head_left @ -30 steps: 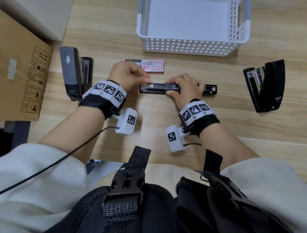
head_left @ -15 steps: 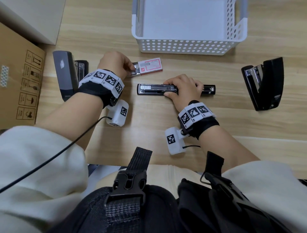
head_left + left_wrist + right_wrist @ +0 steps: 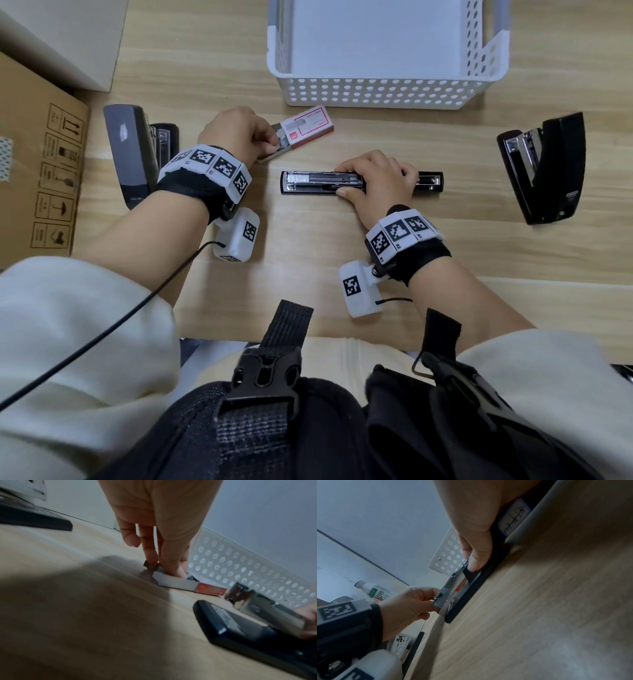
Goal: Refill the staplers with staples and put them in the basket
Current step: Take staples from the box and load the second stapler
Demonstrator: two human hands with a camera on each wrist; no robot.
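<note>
A black stapler (image 3: 308, 183) lies unfolded flat on the wooden table, its metal staple channel facing up with staples at its left end. My right hand (image 3: 376, 181) grips its middle, thumb on the near side (image 3: 476, 559). Behind it to the left lies a red and white staple box (image 3: 305, 126) with its inner tray slid out. My left hand (image 3: 239, 133) pinches a strip of staples at that tray's open end (image 3: 169, 573). The white perforated basket (image 3: 376, 90) stands at the back.
A grey and black stapler (image 3: 133, 157) lies open at the left, another black open stapler (image 3: 544, 164) at the right. A cardboard box (image 3: 37, 164) sits at the far left edge. A plastic bottle (image 3: 373, 591) shows in the right wrist view.
My left hand left the stapler's left end and went back to the staple box, which has turned at an angle with its tray out. The right hand kept its hold on the stapler.
</note>
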